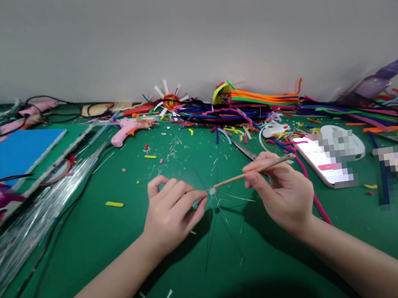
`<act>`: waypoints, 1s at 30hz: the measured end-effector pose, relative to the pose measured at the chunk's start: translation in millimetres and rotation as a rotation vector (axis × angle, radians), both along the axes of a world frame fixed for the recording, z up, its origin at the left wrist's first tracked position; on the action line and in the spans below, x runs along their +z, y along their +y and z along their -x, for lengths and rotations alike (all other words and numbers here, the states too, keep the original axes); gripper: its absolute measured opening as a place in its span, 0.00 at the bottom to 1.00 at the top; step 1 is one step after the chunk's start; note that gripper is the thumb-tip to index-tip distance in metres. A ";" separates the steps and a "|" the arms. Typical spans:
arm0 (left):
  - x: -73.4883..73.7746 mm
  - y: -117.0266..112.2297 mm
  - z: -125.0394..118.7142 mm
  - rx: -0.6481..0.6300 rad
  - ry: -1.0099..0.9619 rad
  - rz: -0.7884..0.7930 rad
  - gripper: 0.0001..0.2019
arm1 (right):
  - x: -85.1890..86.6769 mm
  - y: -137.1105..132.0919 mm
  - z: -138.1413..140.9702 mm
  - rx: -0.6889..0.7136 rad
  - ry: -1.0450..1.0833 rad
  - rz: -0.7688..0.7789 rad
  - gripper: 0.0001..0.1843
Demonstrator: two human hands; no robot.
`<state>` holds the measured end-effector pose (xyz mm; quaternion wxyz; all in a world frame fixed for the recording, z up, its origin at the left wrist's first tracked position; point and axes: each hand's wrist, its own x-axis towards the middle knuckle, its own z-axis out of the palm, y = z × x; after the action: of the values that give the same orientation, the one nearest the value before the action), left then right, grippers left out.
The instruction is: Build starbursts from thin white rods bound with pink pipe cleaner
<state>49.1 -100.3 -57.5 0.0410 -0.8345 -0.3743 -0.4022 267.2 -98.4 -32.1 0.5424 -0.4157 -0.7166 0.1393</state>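
Note:
In the middle of the green work surface is a small whitish blob [212, 191] with thin clear strands spreading from it like a star. My left hand [173, 208] is closed in a pinch at the left side of this piece, thumb and forefinger together. My right hand [281, 189] grips a thin wooden stick [235, 179] like a pen, and its tip meets the blob or is just beside it. Behind the right fingers shows the pointed metal blade of a tool [244, 151]; my hand hides most of it. A loose curved strand lies right of the blob.
Left are a blue board [33, 146], a bundle of clear strands [55, 202] and a black cable. A pink glue gun [128, 130] lies at the back, with colourful pipe cleaners [265, 96] along the wall. A lit phone [320, 160] is at right. Scraps litter the surface.

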 end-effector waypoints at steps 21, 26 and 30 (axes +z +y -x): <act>-0.2 0.4 0.5 -0.003 -0.005 0.001 0.05 | 11.8 -1.8 1.5 0.119 -0.030 -0.078 0.12; -0.8 0.8 1.1 -0.001 0.006 0.004 0.05 | 11.9 0.0 2.3 0.128 -0.050 -0.139 0.13; -0.5 0.6 1.0 0.005 0.006 0.007 0.05 | 13.5 0.1 5.1 0.143 -0.096 -0.167 0.13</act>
<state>48.2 -99.7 -58.0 0.0403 -0.8350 -0.3776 -0.3982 262.1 -98.3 -18.6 0.5289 -0.3232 -0.7786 0.0974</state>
